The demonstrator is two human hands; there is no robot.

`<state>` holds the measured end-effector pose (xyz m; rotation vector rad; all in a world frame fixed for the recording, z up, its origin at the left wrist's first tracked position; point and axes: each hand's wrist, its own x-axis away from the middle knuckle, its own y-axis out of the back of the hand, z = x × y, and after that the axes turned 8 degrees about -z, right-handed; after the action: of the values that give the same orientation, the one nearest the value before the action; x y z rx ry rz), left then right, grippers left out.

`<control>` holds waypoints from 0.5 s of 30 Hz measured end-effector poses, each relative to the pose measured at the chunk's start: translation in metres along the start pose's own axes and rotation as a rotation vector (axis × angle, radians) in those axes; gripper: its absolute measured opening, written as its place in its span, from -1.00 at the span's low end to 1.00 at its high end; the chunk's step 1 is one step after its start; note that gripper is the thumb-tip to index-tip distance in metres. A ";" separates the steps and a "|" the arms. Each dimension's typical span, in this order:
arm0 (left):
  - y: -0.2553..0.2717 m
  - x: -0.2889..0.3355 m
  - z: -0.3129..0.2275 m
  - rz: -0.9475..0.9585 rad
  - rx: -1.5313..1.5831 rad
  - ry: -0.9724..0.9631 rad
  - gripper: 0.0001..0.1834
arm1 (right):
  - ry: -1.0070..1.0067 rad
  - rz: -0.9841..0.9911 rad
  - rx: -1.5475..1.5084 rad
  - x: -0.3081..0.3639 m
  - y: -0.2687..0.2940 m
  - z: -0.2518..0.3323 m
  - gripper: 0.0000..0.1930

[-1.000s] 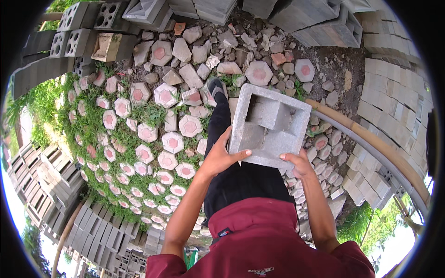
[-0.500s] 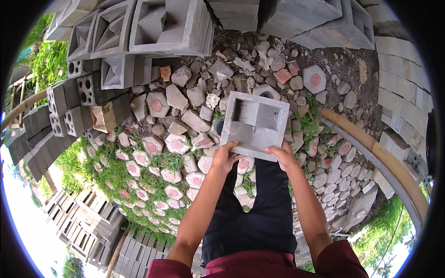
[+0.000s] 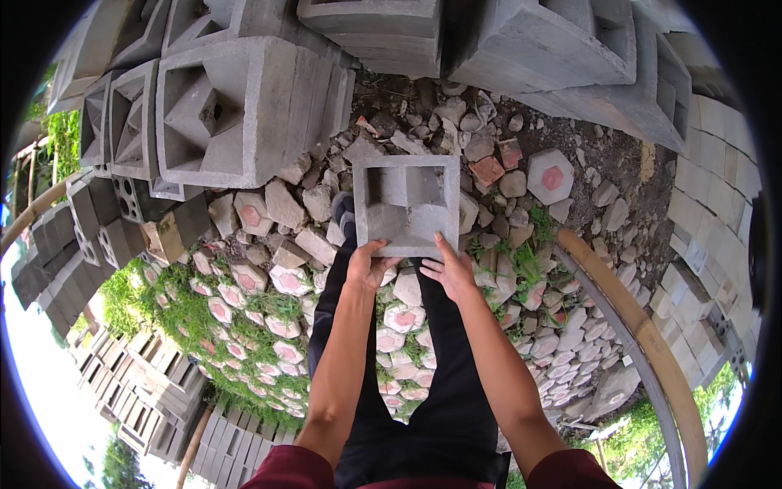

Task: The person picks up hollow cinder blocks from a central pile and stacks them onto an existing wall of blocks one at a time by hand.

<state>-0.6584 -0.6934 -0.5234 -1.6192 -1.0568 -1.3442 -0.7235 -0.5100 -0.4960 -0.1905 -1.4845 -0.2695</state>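
Note:
A square grey concrete block (image 3: 407,247) with a recessed, faceted face is held out in front of me. My left hand (image 3: 368,265) grips its near left corner, thumb over the rim. At the near right side my right hand (image 3: 450,269) clasps the same edge, thumb on top and fingers partly beneath. Both hands are closed on the block, and its underside is hidden. Beyond it to the left, a similar block (image 3: 259,106) with a pyramid-like hollow stands in a stack.
More concrete blocks (image 3: 538,49) are stacked along the far side. Rubble and hexagonal pavers (image 3: 551,177) cover the uneven ground, with grass among them. A bent bamboo pole (image 3: 631,326) arcs along the right. Pale bricks (image 3: 717,171) are piled at far right.
The block has shifted left with both hands and turned more square to me. The far stacks look closer, and my left foot has come forward.

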 end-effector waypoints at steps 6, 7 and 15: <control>-0.033 -0.107 -0.029 0.033 -0.086 -0.014 -0.61 | 0.126 0.156 -0.336 -0.139 -0.043 -0.012 -0.56; -0.046 -0.135 -0.039 0.059 -0.082 -0.021 -0.59 | 0.157 0.162 -0.372 -0.163 -0.055 -0.004 -0.57; -0.075 -0.286 -0.093 0.169 -0.048 0.004 -0.53 | 0.199 0.118 -0.450 -0.285 -0.135 0.034 -0.62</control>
<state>-0.7897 -0.7870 -0.7885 -1.7001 -0.8700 -1.2678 -0.8141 -0.6118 -0.7827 -0.5937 -1.1941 -0.5106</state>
